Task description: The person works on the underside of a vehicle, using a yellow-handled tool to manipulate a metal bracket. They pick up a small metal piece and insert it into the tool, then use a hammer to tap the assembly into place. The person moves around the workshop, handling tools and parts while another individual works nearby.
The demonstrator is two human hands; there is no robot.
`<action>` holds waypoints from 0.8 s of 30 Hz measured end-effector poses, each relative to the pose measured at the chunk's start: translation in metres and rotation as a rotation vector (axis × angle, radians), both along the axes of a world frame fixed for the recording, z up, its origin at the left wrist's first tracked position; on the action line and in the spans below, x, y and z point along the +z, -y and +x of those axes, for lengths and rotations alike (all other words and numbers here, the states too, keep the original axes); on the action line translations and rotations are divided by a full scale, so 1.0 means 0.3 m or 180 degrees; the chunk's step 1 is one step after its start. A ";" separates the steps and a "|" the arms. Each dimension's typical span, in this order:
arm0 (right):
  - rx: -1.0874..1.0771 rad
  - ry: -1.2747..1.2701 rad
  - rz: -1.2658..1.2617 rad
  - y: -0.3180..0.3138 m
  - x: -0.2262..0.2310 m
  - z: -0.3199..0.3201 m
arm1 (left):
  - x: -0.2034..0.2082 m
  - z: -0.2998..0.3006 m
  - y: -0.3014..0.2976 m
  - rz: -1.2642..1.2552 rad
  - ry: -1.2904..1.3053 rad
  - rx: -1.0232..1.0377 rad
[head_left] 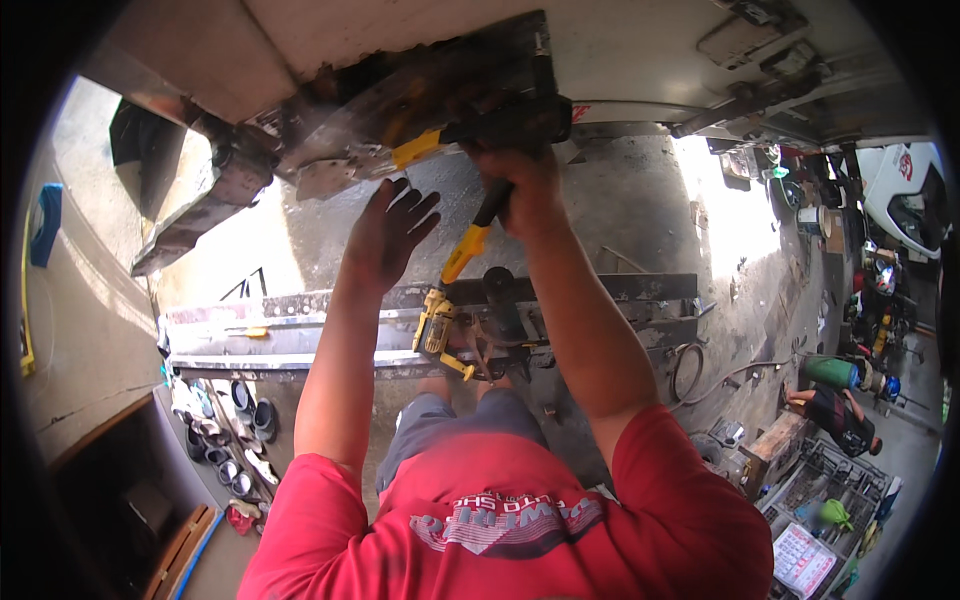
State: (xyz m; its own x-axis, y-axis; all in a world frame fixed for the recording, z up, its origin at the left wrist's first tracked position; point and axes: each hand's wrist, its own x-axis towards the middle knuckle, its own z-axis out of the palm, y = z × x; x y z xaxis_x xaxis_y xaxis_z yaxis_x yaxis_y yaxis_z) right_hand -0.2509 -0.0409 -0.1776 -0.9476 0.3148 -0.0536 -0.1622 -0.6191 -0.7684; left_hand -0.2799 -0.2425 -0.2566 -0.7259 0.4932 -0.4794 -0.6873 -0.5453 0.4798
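Note:
My right hand (525, 190) is closed round a black-and-yellow power tool (505, 125), raised under a pale body panel. Its yellow section (415, 150) points left, toward a worn, scraped metal edge (335, 172). Just below that edge, my left hand (400, 225) is raised with its fingers spread and nothing visible in it. Another black-and-yellow tool part (465, 252) slants down from beside my right hand; I cannot tell whether it joins the held tool. Below it, a yellow power tool (435, 322) rests by a long metal beam (270, 340).
The pale panel (640, 50) hangs overhead, with a dark opening. Several shoes (235, 450) lie at lower left. A hose (740, 372) runs over the floor at right, near a green cylinder (832, 372). Another person (840, 420) is farther right, beyond a wire rack (825, 500).

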 end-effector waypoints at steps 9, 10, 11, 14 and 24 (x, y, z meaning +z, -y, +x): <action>0.0233 -0.0026 0.0321 -0.046 0.054 0.018 | 0.120 -0.159 -0.121 0.0188 0.0010 -0.0253; 0.0239 0.0047 0.0371 -0.056 0.061 0.018 | 0.121 -0.161 -0.128 0.0087 0.0026 -0.0240; 0.0254 0.0129 0.0410 -0.060 0.063 0.022 | 0.111 -0.160 -0.131 0.0115 -0.0193 -0.0263; 0.0269 0.0161 0.0302 -0.073 0.074 0.023 | 0.070 -0.157 -0.147 0.0109 -0.0856 -0.0338; 0.0327 0.0332 0.1050 -0.089 0.115 0.030 | 0.144 -0.107 -0.199 -0.0164 -0.0413 0.0403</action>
State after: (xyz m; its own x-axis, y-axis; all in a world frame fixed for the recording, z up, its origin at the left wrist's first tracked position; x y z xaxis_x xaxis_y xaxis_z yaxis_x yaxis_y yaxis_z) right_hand -0.2419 -0.0143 -0.1432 -0.9700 0.2347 -0.0630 -0.0222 -0.3441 -0.9387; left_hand -0.3119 -0.1827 -0.2132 -0.8380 0.3711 -0.4001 -0.5454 -0.5959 0.5895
